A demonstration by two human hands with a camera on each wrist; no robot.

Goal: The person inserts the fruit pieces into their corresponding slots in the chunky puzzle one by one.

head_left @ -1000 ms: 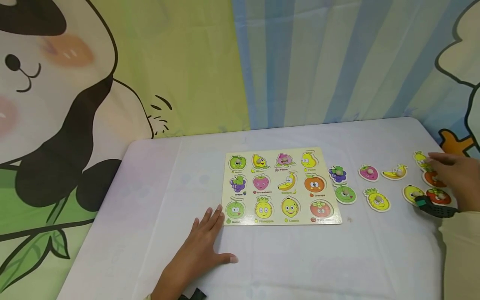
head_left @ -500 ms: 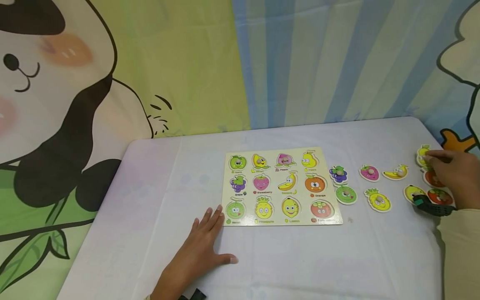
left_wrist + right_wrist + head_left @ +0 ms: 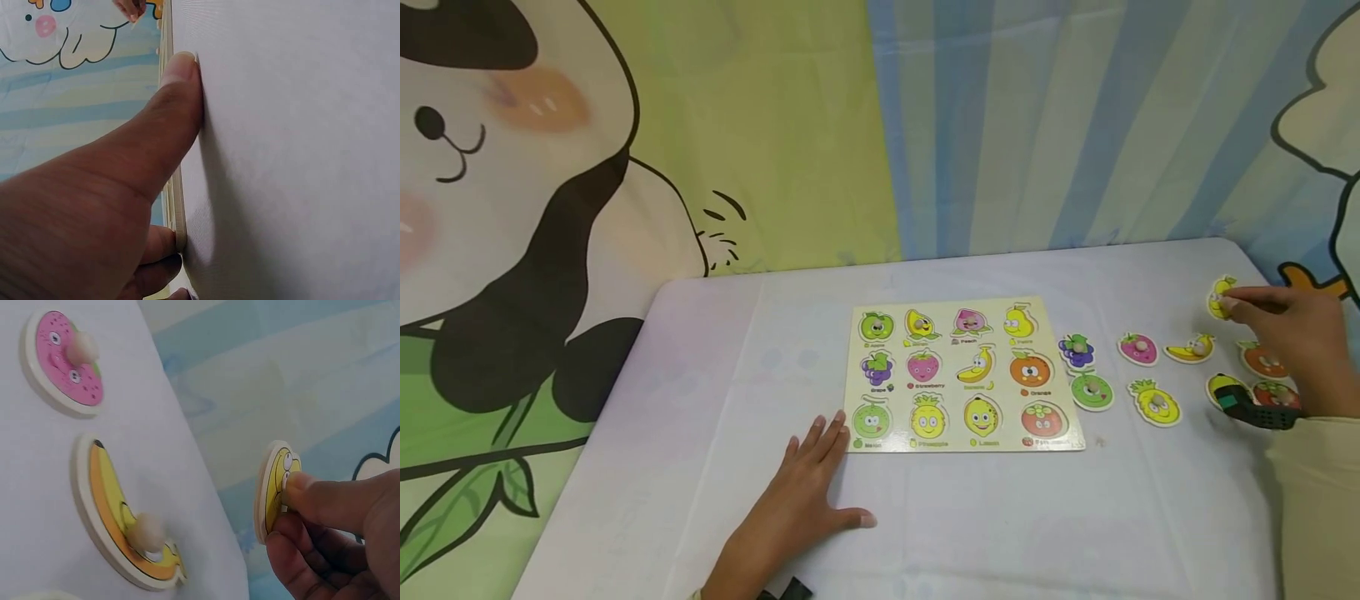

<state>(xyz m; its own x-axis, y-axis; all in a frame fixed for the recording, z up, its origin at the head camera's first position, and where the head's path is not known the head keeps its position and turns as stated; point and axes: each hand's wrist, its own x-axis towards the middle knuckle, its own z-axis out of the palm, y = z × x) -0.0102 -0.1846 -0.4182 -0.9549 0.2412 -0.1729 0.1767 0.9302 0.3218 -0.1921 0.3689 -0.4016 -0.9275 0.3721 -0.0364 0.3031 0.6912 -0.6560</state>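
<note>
My right hand (image 3: 1292, 333) holds a yellow pear puzzle piece (image 3: 275, 481) by its knob, pinched between thumb and fingers, raised off the table at the right. A wooden fruit puzzle board (image 3: 966, 447) lies flat in the middle of the table. At its lower left corner my left hand (image 3: 801, 492) rests with spread fingers, the fingertips touching the edge. In the left wrist view the thumb (image 3: 178, 94) is straight along the white cloth. Knobbed apple (image 3: 876, 325), mango (image 3: 919, 323) and peach (image 3: 968, 321) pieces sit in the board's top row.
Loose knobbed pieces lie right of the board: grapes (image 3: 1077, 350), melon (image 3: 1091, 390), strawberry (image 3: 1137, 348), banana (image 3: 1190, 348), pineapple (image 3: 1155, 403) and orange (image 3: 1258, 358). Lemon (image 3: 1217, 385) and tomato pieces are partly hidden behind the wrist strap. A printed cloth backdrop (image 3: 805, 150) stands behind the table.
My right hand has lifted the pear piece off the spot overlapping the orange piece and moved it up and to the left. The left hand and the board have stayed in place.
</note>
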